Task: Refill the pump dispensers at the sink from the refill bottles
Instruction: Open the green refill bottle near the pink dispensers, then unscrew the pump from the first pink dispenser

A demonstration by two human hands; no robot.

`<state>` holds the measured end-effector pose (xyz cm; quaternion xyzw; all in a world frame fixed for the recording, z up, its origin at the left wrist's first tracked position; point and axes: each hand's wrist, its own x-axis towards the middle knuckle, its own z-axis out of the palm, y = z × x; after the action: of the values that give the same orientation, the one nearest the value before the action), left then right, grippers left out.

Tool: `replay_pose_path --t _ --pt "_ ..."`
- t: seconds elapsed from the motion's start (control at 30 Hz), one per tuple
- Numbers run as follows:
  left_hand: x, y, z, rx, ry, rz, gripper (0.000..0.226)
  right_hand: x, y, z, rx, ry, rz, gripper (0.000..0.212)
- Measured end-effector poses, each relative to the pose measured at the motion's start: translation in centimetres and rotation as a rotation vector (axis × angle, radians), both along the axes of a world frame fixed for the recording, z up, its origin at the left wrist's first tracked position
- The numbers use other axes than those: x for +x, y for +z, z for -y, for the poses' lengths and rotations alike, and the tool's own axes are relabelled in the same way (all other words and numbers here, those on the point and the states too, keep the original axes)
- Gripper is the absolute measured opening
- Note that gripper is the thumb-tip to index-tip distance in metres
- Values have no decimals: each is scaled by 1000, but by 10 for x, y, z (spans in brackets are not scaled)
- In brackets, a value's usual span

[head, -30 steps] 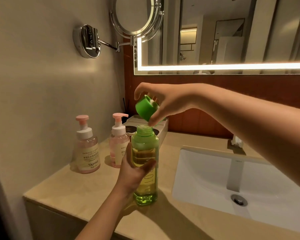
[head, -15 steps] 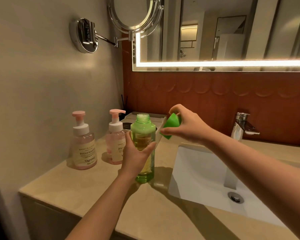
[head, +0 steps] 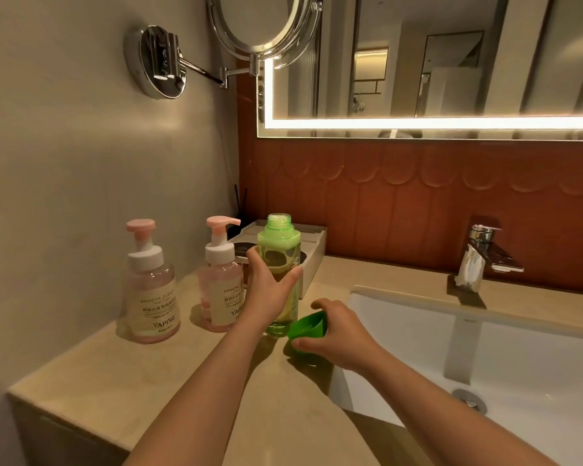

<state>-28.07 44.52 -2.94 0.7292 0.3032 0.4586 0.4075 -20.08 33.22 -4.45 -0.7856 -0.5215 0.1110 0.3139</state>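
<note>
Green translucent refill bottle (head: 278, 250): uncapped, upright over beige counter (head: 182, 381) beside white sink (head: 401, 317); label mostly hidden.
Left hand (head: 266, 292): fingers wrap its middle.
Right hand (head: 342, 334): pinches green plastic cap (head: 308, 326), partly covered, beside bottle's base.
Pink pump dispensers (head: 152, 287): further left.

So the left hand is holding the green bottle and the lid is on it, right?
No. The left hand holds the green refill bottle, but its green cap is off, held in the right hand; the head view shows it.
</note>
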Motion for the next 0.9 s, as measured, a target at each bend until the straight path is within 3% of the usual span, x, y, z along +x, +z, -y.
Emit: replay_pose_path --t 0.3,0.5,0.67,0.9 --pt "16 0 -17 -22 -27 12 69 2 -18 -16 -28 -16 43 66" --pt "20 3 -20 -34 -1 51 86 4 -11 -16 -104 -10 116 88" --pt "17 4 -17 -65 8 43 109 12 8 -4 -61 -16 124 82" --pt "1 14 1 -150 46 -11 108 11 34 15 95 -5 98 64"
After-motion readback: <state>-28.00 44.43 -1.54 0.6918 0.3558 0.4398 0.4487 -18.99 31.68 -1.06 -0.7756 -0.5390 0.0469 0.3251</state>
